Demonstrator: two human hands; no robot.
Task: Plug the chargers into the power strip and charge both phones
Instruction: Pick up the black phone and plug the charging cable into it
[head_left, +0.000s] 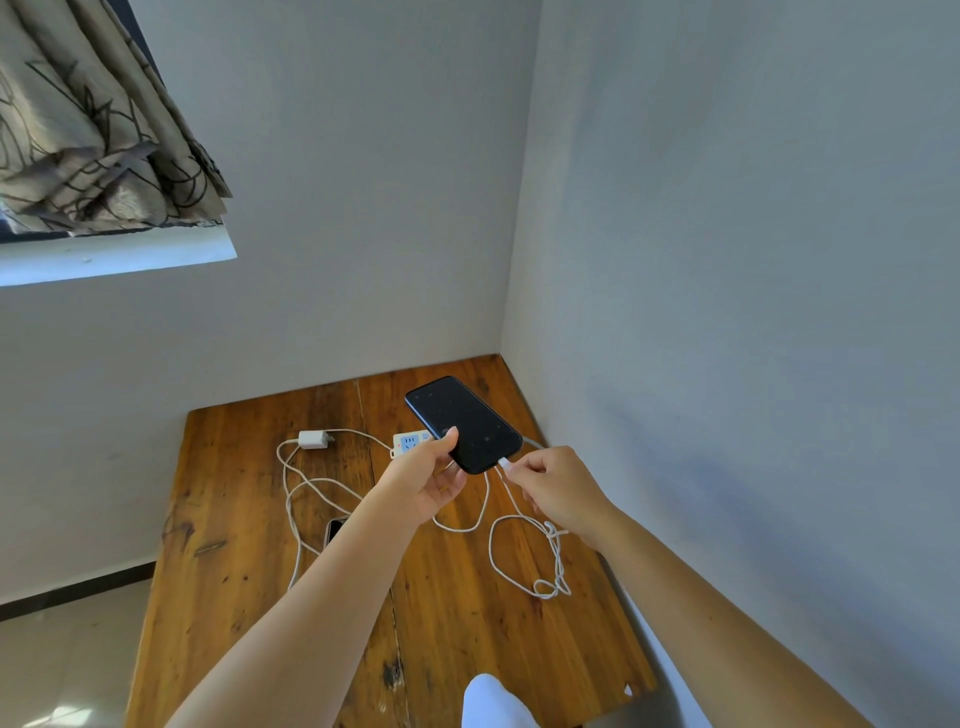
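My left hand (428, 475) holds a black phone (462, 422) by its lower edge, raised above the wooden table (234, 519). My right hand (550, 486) pinches the white cable plug (504, 463) at the phone's bottom port. That white cable (524, 566) trails in loops on the table. The white power strip (410, 444) lies partly hidden behind my left hand and the phone. A white charger brick (312, 439) lies loose on the table to the left, prongs showing, with its own cable (301, 499). A second dark phone (335, 527) peeks out beside my left forearm.
The table stands in a room corner, with walls close behind and to the right. A curtain (88, 119) hangs over a window sill at upper left. Tiled floor lies left of the table. Something white (493, 701) shows at the bottom edge.
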